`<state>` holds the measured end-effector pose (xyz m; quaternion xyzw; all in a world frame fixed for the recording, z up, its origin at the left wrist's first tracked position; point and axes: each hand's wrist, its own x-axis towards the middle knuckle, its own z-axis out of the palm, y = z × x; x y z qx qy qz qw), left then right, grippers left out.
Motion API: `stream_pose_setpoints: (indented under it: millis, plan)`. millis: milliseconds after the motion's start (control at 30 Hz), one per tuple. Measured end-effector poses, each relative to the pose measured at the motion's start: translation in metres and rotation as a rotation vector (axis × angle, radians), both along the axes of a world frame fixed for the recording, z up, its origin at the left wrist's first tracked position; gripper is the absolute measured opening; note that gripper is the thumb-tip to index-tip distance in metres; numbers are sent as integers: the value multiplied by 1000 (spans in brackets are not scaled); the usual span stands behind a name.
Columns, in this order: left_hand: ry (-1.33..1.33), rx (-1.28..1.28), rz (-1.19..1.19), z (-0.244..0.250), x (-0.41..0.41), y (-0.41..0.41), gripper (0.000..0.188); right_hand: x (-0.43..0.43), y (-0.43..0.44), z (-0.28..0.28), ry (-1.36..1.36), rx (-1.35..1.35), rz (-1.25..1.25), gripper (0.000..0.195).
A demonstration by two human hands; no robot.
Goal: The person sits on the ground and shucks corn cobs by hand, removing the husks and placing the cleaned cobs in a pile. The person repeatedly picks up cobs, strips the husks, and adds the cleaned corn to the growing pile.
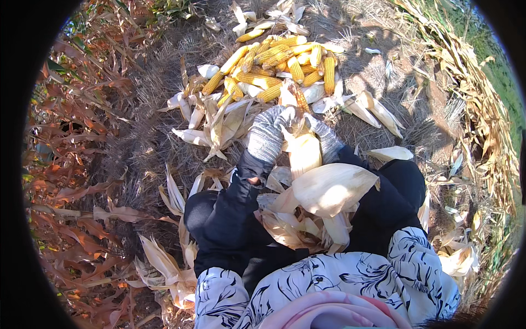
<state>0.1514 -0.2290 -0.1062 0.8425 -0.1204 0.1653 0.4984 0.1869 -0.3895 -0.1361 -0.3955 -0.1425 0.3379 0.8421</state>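
Observation:
My left hand [269, 131], in a grey knitted glove, is closed around the husk at the side of a partly husked corn cob [298, 96]. Reddish-yellow kernels show at the cob's upper end. On the cob's right side, my right hand [324, 135], gloved alike, grips a pulled-down corn husk [305, 154]; its fingertips are partly hidden. A broad pale husk leaf [335, 189] spreads below the hands. Just beyond them lies a pile of husked yellow corn cobs [275, 61].
Loose dry husks [218, 127] surround the pile, and more husks [304, 230] lie between my knees. Dry reddish corn plants [82, 185] stand at the left. A band of dry stalks [485, 103] runs along the right. Stubble covers the ground.

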Motion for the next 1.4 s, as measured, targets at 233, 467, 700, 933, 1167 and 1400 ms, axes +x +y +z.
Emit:
stream_pose_setpoints:
  millis: [233,467,700,933,1167,1400]
  plan:
    - [605,-143,-400,27,-37,-23,19,58,-24,-6,328,1,-280,37]
    - [860,-215,-633,4,-62,-21,24,79,-58,12,298,-15,-616,37]
    - [285,-584,2,28,-23,5,49,64,-36,0,-53,-190,-426,35]
    - [156,-804,20,-6,3,-23,43,6,11,5,-456,-286,-163,52]
    - [104,-728,282,-21,-3,-10,17,11,14,-25,-380,-237,-157,43]
    - [435,-983,248,15,-17,33,21,60,-41,20,73,82,-438,40]
